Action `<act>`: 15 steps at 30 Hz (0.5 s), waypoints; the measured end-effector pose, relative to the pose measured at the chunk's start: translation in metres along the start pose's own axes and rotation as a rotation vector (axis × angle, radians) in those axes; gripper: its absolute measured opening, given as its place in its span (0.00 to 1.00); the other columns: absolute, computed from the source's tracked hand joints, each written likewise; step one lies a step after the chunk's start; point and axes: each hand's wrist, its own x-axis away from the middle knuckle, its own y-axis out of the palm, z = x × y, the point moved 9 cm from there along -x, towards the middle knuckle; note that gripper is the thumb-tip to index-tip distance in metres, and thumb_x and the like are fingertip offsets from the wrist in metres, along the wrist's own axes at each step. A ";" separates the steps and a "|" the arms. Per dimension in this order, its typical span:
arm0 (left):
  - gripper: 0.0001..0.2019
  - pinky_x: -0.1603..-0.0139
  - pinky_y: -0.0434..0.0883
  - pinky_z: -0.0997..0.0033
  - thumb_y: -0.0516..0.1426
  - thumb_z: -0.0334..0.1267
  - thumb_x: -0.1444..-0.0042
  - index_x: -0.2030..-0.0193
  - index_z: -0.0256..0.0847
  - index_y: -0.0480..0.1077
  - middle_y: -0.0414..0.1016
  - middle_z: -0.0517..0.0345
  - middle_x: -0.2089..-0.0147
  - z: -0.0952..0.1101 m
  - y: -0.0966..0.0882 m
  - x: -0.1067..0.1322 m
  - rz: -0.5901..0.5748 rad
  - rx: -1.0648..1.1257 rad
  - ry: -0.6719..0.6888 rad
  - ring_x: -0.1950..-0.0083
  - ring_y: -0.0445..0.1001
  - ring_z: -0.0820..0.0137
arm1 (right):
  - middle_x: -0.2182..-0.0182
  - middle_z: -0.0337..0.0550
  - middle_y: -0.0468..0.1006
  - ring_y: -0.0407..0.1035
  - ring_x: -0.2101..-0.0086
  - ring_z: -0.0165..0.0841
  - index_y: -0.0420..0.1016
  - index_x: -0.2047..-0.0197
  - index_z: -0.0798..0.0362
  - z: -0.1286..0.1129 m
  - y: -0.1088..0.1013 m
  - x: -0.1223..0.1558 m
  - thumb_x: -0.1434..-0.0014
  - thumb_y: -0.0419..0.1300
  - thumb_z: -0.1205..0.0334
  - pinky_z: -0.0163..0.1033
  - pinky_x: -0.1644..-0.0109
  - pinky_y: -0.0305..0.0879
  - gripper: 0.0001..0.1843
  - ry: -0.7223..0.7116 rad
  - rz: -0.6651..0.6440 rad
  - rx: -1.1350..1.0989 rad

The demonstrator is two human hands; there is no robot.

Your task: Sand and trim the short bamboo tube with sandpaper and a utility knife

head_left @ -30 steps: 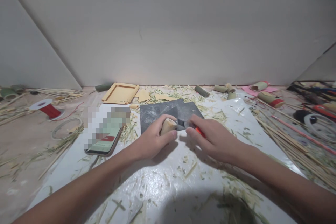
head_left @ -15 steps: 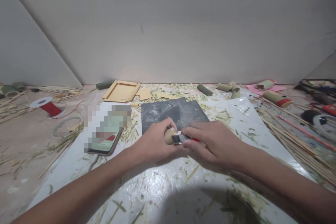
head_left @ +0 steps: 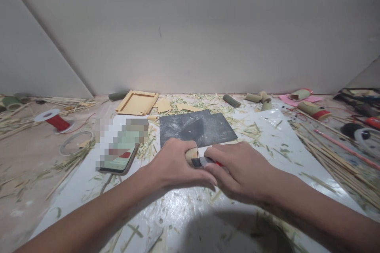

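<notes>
My left hand [head_left: 178, 163] is wrapped round a short bamboo tube [head_left: 191, 154], its cut end turned toward the right. My right hand [head_left: 237, 166] grips a utility knife [head_left: 205, 161] with a dark blade and a bit of red on its body, mostly covered by the fingers. The blade lies against the near side of the tube's end. Both hands are close together, above a white sheet [head_left: 190, 205] strewn with green shavings. Just beyond them lie dark sandpaper sheets [head_left: 192, 126] dusted with pale powder.
At the left are a phone [head_left: 121, 150], a red thread spool [head_left: 56, 120] and a tape ring [head_left: 75, 144]. A yellow tray [head_left: 136, 102] lies by the wall. Bamboo pieces [head_left: 231, 101] sit behind, with thin sticks [head_left: 341, 166] at the right.
My right hand has shifted slightly down with the knife. My left thumb has stretched out to the right beneath the knife, and the tube has turned a little in my fingers.
</notes>
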 end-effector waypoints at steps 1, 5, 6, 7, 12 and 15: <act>0.24 0.78 0.51 0.75 0.66 0.57 0.66 0.80 0.39 0.63 0.62 0.67 0.82 0.000 0.000 0.000 0.002 -0.006 -0.001 0.76 0.57 0.75 | 0.75 0.37 0.68 0.58 0.76 0.30 0.62 0.69 0.51 -0.001 0.001 0.000 0.33 0.44 0.55 0.37 0.72 0.39 0.15 0.002 -0.004 -0.004; 0.25 0.78 0.49 0.75 0.66 0.57 0.67 0.81 0.39 0.61 0.60 0.67 0.82 0.001 -0.001 -0.001 -0.007 -0.024 -0.001 0.77 0.55 0.76 | 0.76 0.36 0.67 0.57 0.77 0.30 0.61 0.69 0.51 -0.003 0.001 0.001 0.33 0.44 0.55 0.37 0.72 0.38 0.15 0.009 -0.012 -0.012; 0.26 0.78 0.48 0.75 0.67 0.59 0.68 0.81 0.39 0.61 0.59 0.67 0.82 0.002 0.000 -0.001 -0.016 -0.020 0.005 0.77 0.55 0.76 | 0.76 0.36 0.67 0.58 0.77 0.30 0.61 0.69 0.51 -0.004 0.001 0.001 0.33 0.44 0.55 0.37 0.73 0.38 0.15 0.008 -0.013 -0.015; 0.27 0.78 0.48 0.75 0.67 0.59 0.69 0.81 0.39 0.61 0.59 0.67 0.82 0.003 0.000 -0.001 -0.025 -0.014 0.012 0.77 0.55 0.76 | 0.76 0.37 0.67 0.58 0.77 0.30 0.61 0.69 0.51 -0.004 0.001 0.001 0.33 0.44 0.55 0.37 0.73 0.38 0.15 0.005 -0.014 -0.020; 0.23 0.78 0.48 0.75 0.67 0.55 0.67 0.80 0.39 0.63 0.59 0.67 0.82 0.004 0.001 -0.001 -0.019 0.006 0.031 0.77 0.55 0.76 | 0.76 0.37 0.68 0.58 0.77 0.30 0.61 0.70 0.51 -0.004 0.001 0.000 0.33 0.44 0.56 0.37 0.72 0.39 0.15 -0.003 -0.002 -0.043; 0.21 0.79 0.48 0.75 0.66 0.51 0.64 0.81 0.39 0.62 0.59 0.68 0.82 0.001 0.002 0.000 -0.017 0.004 0.026 0.77 0.55 0.76 | 0.75 0.37 0.68 0.57 0.76 0.30 0.61 0.69 0.51 -0.004 0.002 0.000 0.33 0.44 0.56 0.37 0.72 0.39 0.15 -0.002 -0.009 -0.053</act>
